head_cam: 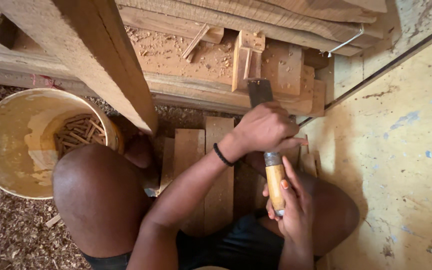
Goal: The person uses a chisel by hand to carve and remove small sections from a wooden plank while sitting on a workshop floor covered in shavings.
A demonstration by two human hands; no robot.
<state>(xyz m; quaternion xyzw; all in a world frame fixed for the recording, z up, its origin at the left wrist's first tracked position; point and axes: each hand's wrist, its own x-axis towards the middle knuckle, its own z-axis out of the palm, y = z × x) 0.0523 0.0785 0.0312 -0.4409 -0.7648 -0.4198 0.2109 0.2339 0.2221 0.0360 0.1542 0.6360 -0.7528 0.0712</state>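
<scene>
Head view: left hand [265, 128] closed over the chisel [268, 150] blade at centre, right hand [291, 200] wrapped round its wooden handle at five o'clock. Blade tip on a wood block [296, 80] at one o'clock. Bucket [6, 145] of wooden pegs [78, 134] at nine o'clock.

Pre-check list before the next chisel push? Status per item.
1. Left hand over the chisel blade shank: ok, gripping near the ferrule.
2. Right hand on the wooden handle: ok, fingers wrapped round it.
3. Blade edge seated on the wood block: cannot tell, the tip is hard to make out.
4. Fingers out of the blade's path: ok, both hands sit behind the edge.
5. Block held fast: cannot tell, no clamp visible.
6. Bucket of wood pieces clear of the arms: ok, off to the left.
</scene>
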